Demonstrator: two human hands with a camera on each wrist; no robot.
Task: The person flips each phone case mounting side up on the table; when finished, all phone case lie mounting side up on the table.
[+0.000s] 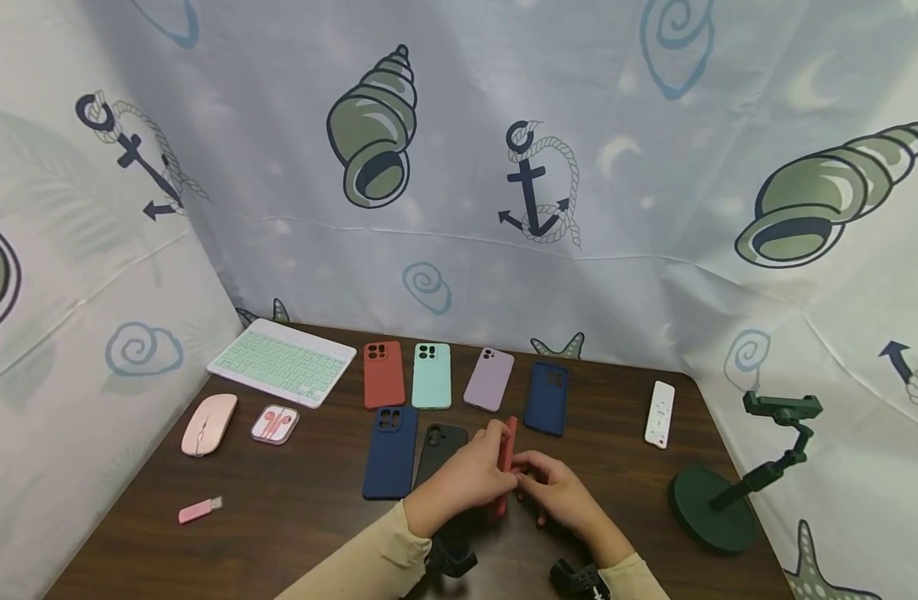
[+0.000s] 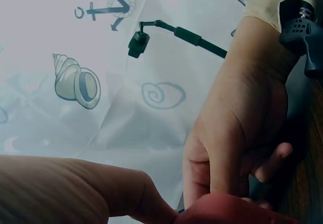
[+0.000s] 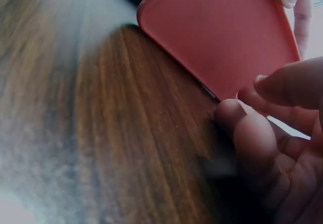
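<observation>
My left hand grips a red phone case, which stands on its long edge close over the dark wooden table. In the right wrist view the hollow inner side of the red case faces the camera. At its near end, my right hand pinches the edge, thumb over the inner side and other fingers bent below. A black phone case lies partly hidden behind my left hand. Beside it is a dark blue phone case; another dark blue case lies beyond my hands.
Red, mint and purple phone cases lie along the back. To the left are a keyboard, mouse, boxed earphones and pink USB stick. A white power strip and green stand are right.
</observation>
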